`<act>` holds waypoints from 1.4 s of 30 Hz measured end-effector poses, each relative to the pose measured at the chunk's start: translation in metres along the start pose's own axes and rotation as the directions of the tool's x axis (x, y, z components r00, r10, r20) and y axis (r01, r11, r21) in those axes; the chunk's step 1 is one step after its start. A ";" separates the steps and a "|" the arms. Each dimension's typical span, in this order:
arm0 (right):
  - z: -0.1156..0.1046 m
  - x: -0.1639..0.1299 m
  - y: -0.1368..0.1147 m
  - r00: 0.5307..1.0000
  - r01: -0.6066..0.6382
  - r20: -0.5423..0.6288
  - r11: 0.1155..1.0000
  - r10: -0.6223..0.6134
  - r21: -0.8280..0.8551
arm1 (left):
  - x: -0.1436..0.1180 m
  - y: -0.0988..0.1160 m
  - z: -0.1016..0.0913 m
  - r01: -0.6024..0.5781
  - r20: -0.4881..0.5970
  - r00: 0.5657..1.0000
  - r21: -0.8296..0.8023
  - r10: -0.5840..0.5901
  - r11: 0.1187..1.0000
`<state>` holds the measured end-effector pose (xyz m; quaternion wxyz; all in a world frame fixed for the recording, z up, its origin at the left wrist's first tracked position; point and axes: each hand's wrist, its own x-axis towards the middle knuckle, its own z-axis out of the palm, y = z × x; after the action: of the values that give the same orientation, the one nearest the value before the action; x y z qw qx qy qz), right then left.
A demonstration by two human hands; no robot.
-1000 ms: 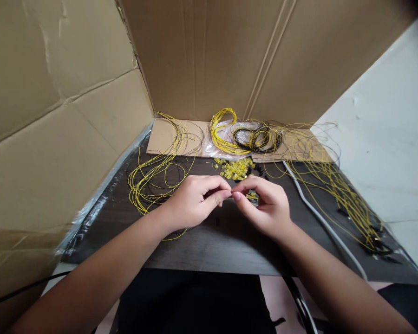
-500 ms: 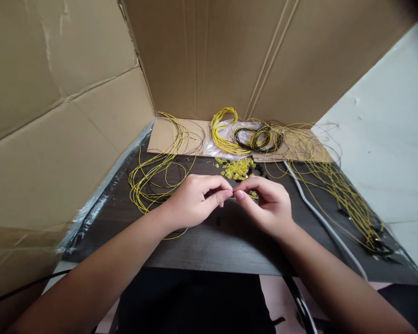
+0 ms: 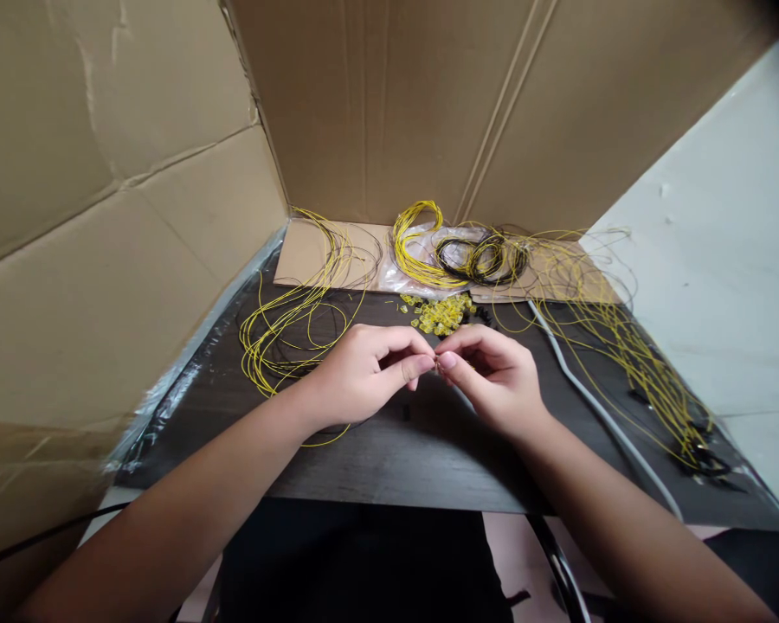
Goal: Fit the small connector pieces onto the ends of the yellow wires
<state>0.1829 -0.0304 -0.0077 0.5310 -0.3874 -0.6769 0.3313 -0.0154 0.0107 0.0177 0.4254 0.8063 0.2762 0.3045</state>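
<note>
Both hands meet fingertip to fingertip over the middle of the dark table [image 3: 389, 467]. Left hand [image 3: 363, 376] and right hand [image 3: 493, 381] each pinch thumb and forefinger shut on a tiny piece [image 3: 436, 363] at the join; too small to tell what it is.

Just behind the hands: pile of small yellow bits [image 3: 442, 313]. Left of it, loose yellow wire loops [image 3: 292, 324], one strand running under the left wrist. Far edge: coiled yellow and black wire [image 3: 467, 255] on a cardboard sheet [image 3: 305, 255]. Right side: spread of yellow strands [image 3: 629, 355] and a grey cable [image 3: 597, 407] running toward the near edge.

Cardboard walls [image 3: 104, 225] close the left and back. Bare tabletop lies between the hands and the near edge.
</note>
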 end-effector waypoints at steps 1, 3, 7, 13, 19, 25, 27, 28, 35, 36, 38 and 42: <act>0.000 0.000 0.000 1.000 0.003 0.001 1.000 -0.003 0.004 | 0.000 0.000 0.000 0.002 0.002 1.000 -0.002 -0.002 1.000; -0.001 0.000 0.001 1.000 0.008 0.002 1.000 -0.009 0.014 | 0.000 0.001 0.000 0.004 0.004 1.000 -0.009 -0.004 1.000; -0.001 0.000 0.001 1.000 0.000 0.004 1.000 0.000 0.020 | -0.001 0.001 0.000 0.001 0.008 1.000 -0.023 -0.001 1.000; -0.001 0.000 0.000 1.000 0.010 0.007 1.000 -0.010 0.012 | -0.001 0.000 0.000 0.003 0.008 1.000 -0.031 -0.003 1.000; -0.002 -0.001 0.000 0.999 0.052 0.016 0.998 -0.051 -0.023 | -0.001 0.000 0.000 0.013 0.008 1.000 -0.022 -0.012 1.000; -0.003 0.000 0.000 0.985 0.173 0.023 0.974 -0.172 -0.149 | -0.001 0.001 0.001 0.030 0.017 0.999 -0.028 -0.030 0.999; -0.003 0.001 -0.001 0.974 0.224 0.022 0.952 -0.224 -0.207 | -0.001 0.001 0.001 0.035 0.017 0.999 -0.027 -0.035 0.999; -0.003 0.001 -0.001 0.968 0.249 0.024 0.940 -0.251 -0.234 | -0.001 0.001 0.001 0.038 0.017 0.999 -0.026 -0.038 0.999; -0.003 0.000 -0.004 0.930 0.357 0.059 0.859 -0.362 -0.367 | -0.001 0.000 0.001 0.053 0.022 0.998 -0.013 -0.053 0.999; -0.003 0.000 -0.004 0.926 0.368 0.067 0.846 -0.372 -0.386 | -0.001 0.000 0.001 0.055 0.026 0.998 -0.011 -0.055 0.998; -0.003 0.000 -0.005 0.917 0.387 0.088 0.817 -0.388 -0.426 | -0.001 0.000 0.001 0.060 0.037 0.998 -0.005 -0.060 0.998; -0.003 0.002 -0.005 0.899 0.419 0.110 0.765 -0.423 -0.488 | -0.001 -0.001 0.001 0.083 0.069 0.994 -0.011 -0.082 0.996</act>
<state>0.1851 -0.0313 -0.0017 0.4750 -0.3509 -0.8068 0.0154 -0.0156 0.0097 0.0162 0.4523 0.8013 0.2924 0.2606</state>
